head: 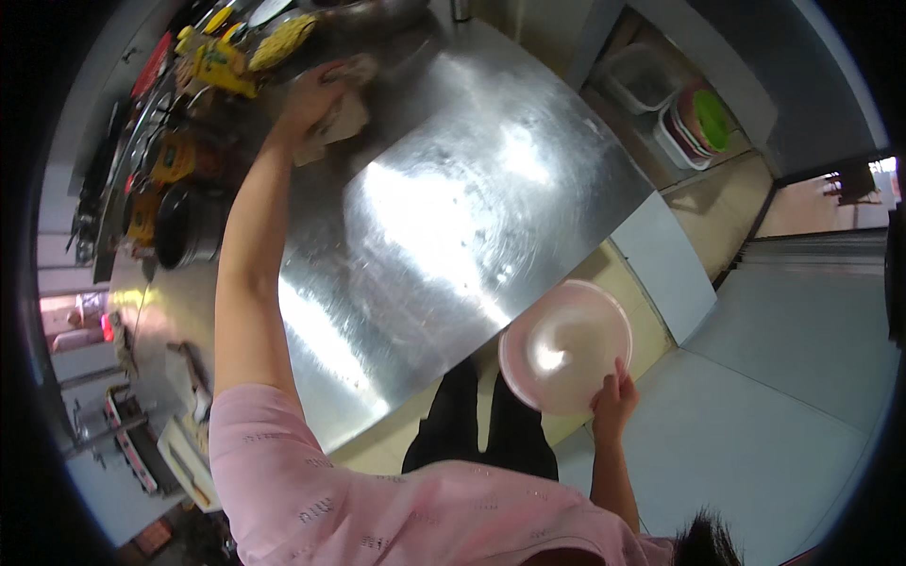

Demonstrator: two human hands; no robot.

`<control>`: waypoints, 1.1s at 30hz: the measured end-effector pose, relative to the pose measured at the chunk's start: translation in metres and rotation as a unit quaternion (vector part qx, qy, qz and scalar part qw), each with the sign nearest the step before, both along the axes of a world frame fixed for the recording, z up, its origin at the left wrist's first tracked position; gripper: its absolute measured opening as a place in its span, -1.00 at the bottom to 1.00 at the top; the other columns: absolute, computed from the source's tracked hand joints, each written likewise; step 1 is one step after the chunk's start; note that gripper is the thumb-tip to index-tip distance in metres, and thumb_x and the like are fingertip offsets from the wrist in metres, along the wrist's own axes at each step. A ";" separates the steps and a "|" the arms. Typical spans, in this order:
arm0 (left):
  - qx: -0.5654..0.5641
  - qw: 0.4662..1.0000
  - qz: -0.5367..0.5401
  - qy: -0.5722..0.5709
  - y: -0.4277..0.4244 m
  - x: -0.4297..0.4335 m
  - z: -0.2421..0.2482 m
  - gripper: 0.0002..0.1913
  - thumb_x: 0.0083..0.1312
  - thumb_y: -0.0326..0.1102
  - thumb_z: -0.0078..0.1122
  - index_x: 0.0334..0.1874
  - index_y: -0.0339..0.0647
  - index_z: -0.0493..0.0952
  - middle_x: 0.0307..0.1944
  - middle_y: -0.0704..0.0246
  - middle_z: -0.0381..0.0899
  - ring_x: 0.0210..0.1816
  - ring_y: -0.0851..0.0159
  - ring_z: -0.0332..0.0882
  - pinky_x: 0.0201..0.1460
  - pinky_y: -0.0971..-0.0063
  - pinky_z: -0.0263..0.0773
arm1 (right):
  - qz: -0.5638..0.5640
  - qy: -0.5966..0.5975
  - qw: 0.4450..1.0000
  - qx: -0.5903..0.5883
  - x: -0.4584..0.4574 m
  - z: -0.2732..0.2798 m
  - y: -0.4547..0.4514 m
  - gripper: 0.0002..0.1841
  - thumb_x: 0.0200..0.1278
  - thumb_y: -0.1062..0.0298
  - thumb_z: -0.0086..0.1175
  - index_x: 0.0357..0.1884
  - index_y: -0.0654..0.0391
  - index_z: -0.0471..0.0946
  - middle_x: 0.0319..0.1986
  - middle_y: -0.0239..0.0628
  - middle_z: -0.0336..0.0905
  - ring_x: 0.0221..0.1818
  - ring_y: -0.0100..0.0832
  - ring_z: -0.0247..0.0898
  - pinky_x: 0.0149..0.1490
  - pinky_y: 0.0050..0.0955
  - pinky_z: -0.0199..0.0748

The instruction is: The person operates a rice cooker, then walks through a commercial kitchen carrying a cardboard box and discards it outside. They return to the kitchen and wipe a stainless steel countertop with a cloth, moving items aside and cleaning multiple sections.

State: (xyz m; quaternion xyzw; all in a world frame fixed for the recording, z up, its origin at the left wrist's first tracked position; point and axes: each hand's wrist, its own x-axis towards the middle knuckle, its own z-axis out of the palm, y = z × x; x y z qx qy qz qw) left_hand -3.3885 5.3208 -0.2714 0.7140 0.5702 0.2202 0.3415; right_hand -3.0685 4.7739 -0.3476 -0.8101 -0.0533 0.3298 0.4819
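My left hand (pixel 317 95) reaches far across a stainless steel table (pixel 453 205) and presses on a pale, crumpled cloth (pixel 348 117). The fingers are blurred and partly merge with the cloth. Streaks and wet-looking smears mark the metal surface. Down at the table's front edge, my right hand (pixel 614 402) grips the rim of a round, pinkish translucent plastic basin (pixel 566 343). The basin hangs beside the edge, above the floor and near my right leg. Its inside faces up and shows a bright reflection.
Along the table's far left lie a yellow packet (pixel 223 67), a heap of yellow food (pixel 283 42) and a dark pot (pixel 187 223). Plastic tubs (pixel 640 78) and a green basin (pixel 710 120) stand at the upper right. A knife lies on a white cutting board (pixel 177 453) at lower left.
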 end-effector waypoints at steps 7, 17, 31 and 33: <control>0.281 0.954 -0.089 0.057 -0.096 0.102 -0.093 -0.69 0.12 -0.18 0.18 -0.07 0.04 0.66 -0.14 0.32 0.67 -0.09 0.06 0.60 0.01 0.22 0.48 | -0.021 -0.011 0.999 0.021 -0.019 -0.013 0.001 -0.71 0.31 0.43 -0.06 -0.03 0.33 0.56 -0.70 -0.47 0.33 -0.78 -0.64 0.12 -0.66 -0.57 0.10; 0.131 0.944 -0.270 -0.140 -0.361 0.144 -0.020 -0.69 -0.04 -0.23 0.36 -0.18 0.04 0.68 -0.22 0.34 0.63 -0.17 0.20 0.59 -0.12 0.27 0.51 | 0.004 0.017 0.993 0.120 -0.052 0.010 -0.018 -0.82 0.34 0.43 -0.05 -0.20 0.28 0.55 -0.69 -0.44 0.38 -0.75 -0.63 0.18 -0.66 -0.57 0.14; 0.111 0.989 -0.007 0.092 -0.119 -0.022 -0.070 -0.60 0.13 -0.09 0.18 0.03 0.08 0.62 -0.11 0.26 0.65 -0.01 0.10 0.60 0.07 0.24 0.47 | 0.042 -0.034 0.998 0.041 -0.117 -0.007 -0.044 -0.76 0.29 0.48 -0.09 -0.14 0.34 0.59 -0.70 -0.43 0.35 -0.76 -0.60 0.20 -0.66 -0.54 0.16; 0.251 0.962 -0.084 0.066 -0.208 0.022 -0.074 -0.79 0.14 -0.25 0.13 -0.21 0.01 0.67 -0.23 0.24 0.67 -0.13 0.02 0.60 -0.05 0.22 0.50 | 0.031 -0.033 0.999 0.006 -0.124 -0.002 -0.049 -0.82 0.27 0.47 -0.08 -0.31 0.31 0.56 -0.69 -0.42 0.37 -0.76 -0.60 0.20 -0.67 -0.53 0.17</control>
